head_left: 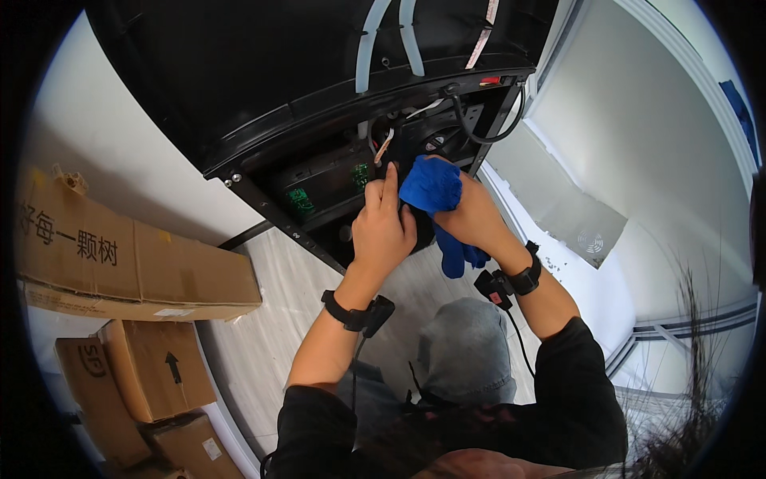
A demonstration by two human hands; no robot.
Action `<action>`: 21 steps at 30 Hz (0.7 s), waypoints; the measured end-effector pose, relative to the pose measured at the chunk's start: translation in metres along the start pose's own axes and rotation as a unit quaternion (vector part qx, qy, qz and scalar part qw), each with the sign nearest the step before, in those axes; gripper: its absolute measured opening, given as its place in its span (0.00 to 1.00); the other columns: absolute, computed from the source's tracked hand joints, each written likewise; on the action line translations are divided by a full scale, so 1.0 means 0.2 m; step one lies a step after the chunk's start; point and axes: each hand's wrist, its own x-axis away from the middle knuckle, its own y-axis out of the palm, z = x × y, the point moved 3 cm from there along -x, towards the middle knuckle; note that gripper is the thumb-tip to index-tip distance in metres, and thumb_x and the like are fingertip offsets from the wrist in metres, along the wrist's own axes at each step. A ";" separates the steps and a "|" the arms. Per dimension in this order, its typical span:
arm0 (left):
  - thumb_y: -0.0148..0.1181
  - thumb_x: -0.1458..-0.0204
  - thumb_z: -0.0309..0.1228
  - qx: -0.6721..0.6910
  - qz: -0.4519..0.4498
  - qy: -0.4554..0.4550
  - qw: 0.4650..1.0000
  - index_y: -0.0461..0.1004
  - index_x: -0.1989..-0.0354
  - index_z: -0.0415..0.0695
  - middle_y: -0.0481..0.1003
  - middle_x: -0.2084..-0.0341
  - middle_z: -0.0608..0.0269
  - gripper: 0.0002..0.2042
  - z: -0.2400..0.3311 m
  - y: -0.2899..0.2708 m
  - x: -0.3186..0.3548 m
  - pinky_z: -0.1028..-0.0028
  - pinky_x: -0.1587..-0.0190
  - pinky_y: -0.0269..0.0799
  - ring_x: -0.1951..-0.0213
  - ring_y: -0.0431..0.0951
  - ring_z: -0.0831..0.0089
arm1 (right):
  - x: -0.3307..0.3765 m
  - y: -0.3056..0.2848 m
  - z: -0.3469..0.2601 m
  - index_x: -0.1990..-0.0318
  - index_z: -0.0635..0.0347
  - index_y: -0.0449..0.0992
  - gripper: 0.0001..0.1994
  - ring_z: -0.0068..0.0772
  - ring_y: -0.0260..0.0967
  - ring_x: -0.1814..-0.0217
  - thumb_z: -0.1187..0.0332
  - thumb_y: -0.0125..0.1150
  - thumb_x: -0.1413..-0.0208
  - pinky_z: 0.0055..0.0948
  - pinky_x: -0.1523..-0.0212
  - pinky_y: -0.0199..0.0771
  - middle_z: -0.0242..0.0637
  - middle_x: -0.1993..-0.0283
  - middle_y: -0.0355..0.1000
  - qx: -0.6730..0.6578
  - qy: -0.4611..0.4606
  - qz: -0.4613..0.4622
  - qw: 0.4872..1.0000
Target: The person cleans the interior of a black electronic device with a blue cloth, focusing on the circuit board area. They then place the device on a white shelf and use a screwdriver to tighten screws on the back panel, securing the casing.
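Observation:
My right hand (472,217) grips a blue cloth (433,190) bunched against the open bottom compartment (335,180) of a big black appliance (263,72); part of the cloth hangs below the hand. My left hand (381,227) is right beside it, fingers raised against the compartment's inner parts, next to the cloth, with nothing clearly held. Inside the compartment I see green circuit boards (302,199), a round black fan (435,142) and wires. Both wrists wear black bands with small devices.
Several cardboard boxes (120,263) lie at the left on a pale floor. Pale hoses (387,36) run down the appliance's back. A grey panel (570,211) leans on the white wall at the right. My grey-clad knee (467,351) is below the hands.

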 end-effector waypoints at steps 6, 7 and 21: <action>0.59 0.55 0.22 -0.001 0.013 0.004 1.000 0.58 0.33 0.38 0.68 0.58 0.53 0.35 0.00 0.00 0.00 0.69 0.71 0.75 0.71 0.77 0.58 | -0.06 -0.10 -0.03 0.41 0.47 0.70 0.36 0.55 0.71 0.61 0.76 0.64 0.67 0.42 0.61 0.74 0.45 0.63 0.71 0.175 -0.019 -0.045 0.983; 0.59 0.55 0.22 0.000 0.010 -0.001 1.000 0.58 0.33 0.38 0.68 0.58 0.53 0.35 0.00 0.00 0.00 0.69 0.71 0.75 0.70 0.77 0.58 | -0.07 -0.11 -0.06 0.42 0.46 0.70 0.36 0.55 0.71 0.61 0.77 0.64 0.67 0.41 0.62 0.74 0.45 0.64 0.71 0.202 -0.017 -0.055 0.978; 0.58 0.55 0.22 0.002 0.039 0.011 0.999 0.57 0.33 0.37 0.68 0.58 0.51 0.35 -0.01 0.04 0.01 0.69 0.69 0.76 0.67 0.77 0.57 | -0.05 -0.13 -0.05 0.43 0.50 0.71 0.36 0.52 0.67 0.66 0.80 0.61 0.69 0.41 0.67 0.69 0.44 0.68 0.64 0.268 -0.100 -0.008 0.958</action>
